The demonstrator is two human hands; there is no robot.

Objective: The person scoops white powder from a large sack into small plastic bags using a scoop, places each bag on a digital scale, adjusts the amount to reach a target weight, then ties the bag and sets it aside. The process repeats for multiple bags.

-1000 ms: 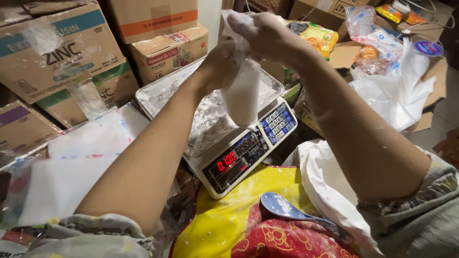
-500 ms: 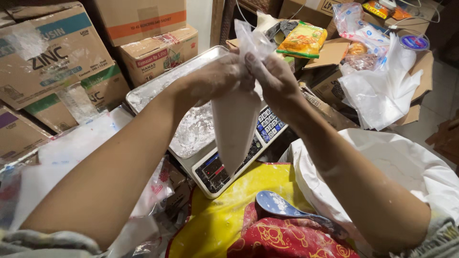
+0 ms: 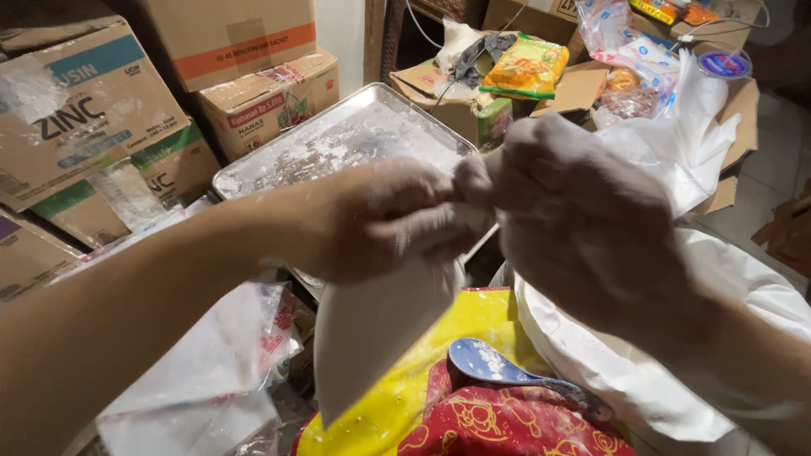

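Stacked cardboard boxes fill the far left of a cramped storeroom, and more open cartons with snack packets and loose white plastic bags crowd the far right. In the middle stands a metal weighing tray, dusted with white powder, its near edge hidden behind the hands. Both hands are raised close to the camera and coated in the same powder. The left hand is clenched around the gathered neck of a clear plastic bag of white powder, and the right hand grips the same neck just beside it, the two hands touching where the plastic is bunched. The filled bag hangs down from the hands, tapering to a corner at the near end, in front of the tray and above a yellow and red sack. A blue scoop lies on the red part of that sack, just right of the hanging bag. A large white sack sits open on the near right under the right forearm. Filled clear bags lie on the near left.
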